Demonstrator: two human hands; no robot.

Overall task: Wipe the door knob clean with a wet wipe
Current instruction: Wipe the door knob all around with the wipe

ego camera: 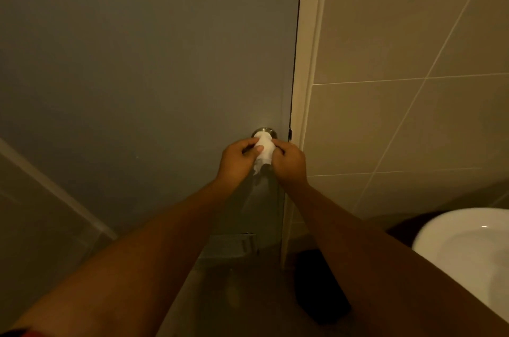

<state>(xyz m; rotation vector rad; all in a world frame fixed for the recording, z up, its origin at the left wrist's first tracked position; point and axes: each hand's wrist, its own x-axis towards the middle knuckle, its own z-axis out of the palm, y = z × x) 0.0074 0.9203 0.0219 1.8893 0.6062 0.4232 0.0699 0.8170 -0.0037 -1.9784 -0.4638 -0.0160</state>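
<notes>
A metal door knob (268, 131) sticks out of the grey door (137, 61) near its right edge. Only its round base plate shows; the knob itself is hidden under a white wet wipe (265, 149) draped over it. My left hand (237, 160) grips the wipe from the left, thumb pressed on it. My right hand (289, 159) pinches the wipe from the right side. A loose end of the wipe hangs down between both hands.
A pale door frame (305, 88) runs along the door's right edge, with a beige tiled wall (413, 61) beyond it. A white sink (468, 254) sits at the lower right, close to my right forearm. A dark object (316, 287) lies on the floor below.
</notes>
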